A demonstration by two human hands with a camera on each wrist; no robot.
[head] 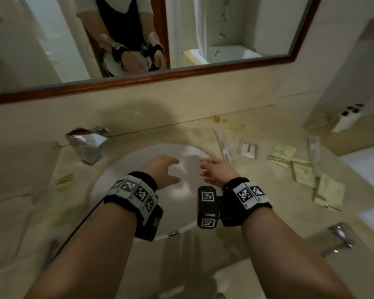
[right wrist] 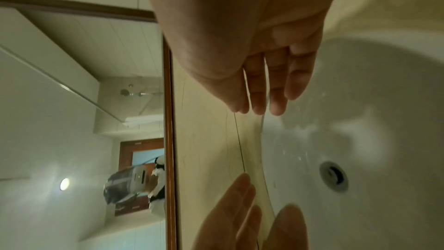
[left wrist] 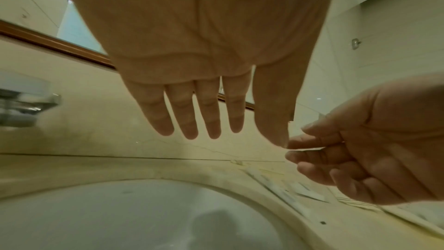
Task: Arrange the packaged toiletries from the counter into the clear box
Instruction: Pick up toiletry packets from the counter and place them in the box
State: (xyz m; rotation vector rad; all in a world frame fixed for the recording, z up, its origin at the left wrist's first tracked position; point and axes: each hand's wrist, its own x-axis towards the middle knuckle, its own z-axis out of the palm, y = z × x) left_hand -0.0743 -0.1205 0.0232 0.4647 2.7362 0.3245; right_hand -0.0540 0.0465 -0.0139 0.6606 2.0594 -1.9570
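Both my hands hover over the white sink (head: 125,167), and neither holds anything. My left hand (head: 173,170) has straight fingers with the thumb spread, as the left wrist view (left wrist: 230,130) also shows. My right hand (head: 203,169) faces it a short gap away, fingers loosely curled (left wrist: 319,151); from its own wrist view (right wrist: 261,105) nothing lies in the palm. Packaged toiletries lie on the counter to the right: a long toothbrush pack (head: 224,145), a small clear packet (head: 247,148), several pale green sachets (head: 282,155) and a tube (head: 314,152). No clear box can be made out in the blur.
A chrome faucet (head: 89,145) stands at the sink's back left. Pale green packets (head: 63,180) lie blurred on the counter at left. A wood-framed mirror (head: 181,72) runs along the wall. A white holder (head: 348,117) stands at far right, a metal fitting (head: 339,236) near the front edge.
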